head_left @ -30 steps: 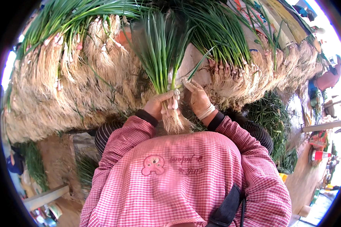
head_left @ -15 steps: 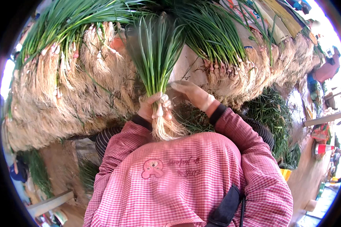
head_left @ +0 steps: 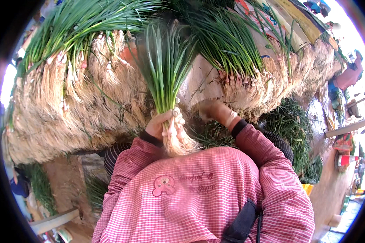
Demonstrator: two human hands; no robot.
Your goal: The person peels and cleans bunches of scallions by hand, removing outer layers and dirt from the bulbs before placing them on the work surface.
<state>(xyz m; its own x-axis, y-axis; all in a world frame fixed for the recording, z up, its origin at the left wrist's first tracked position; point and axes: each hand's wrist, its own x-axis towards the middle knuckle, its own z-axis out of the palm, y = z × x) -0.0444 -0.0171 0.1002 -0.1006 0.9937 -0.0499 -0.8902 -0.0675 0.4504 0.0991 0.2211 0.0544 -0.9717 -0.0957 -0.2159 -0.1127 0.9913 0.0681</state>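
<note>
My left hand (head_left: 159, 124) is wrapped round a bunch of green garlic (head_left: 164, 87) just above its pale bulbs. The long leaves point away from me, and the stringy roots hang toward my chest. To the right of the bunch, apart from it, my right hand (head_left: 215, 111) is smeared by motion, so its fingers do not show clearly. A loose pile of green garlic (head_left: 83, 34) lies at the far left. Another pile (head_left: 231, 44) lies at the far right, its bulbs and roots facing me.
A thick mat of dry roots (head_left: 81, 117) runs along the front of the stack. Cut green leaves (head_left: 290, 129) are heaped on the ground at right. Farther right are a wooden beam (head_left: 348, 128) and a red-and-white cone (head_left: 346, 160). A person (head_left: 348, 75) is at the far right edge.
My right hand has pulled away from the bunch, slightly to the right and nearer to me. The left hand still holds the green garlic, a little lower in view.
</note>
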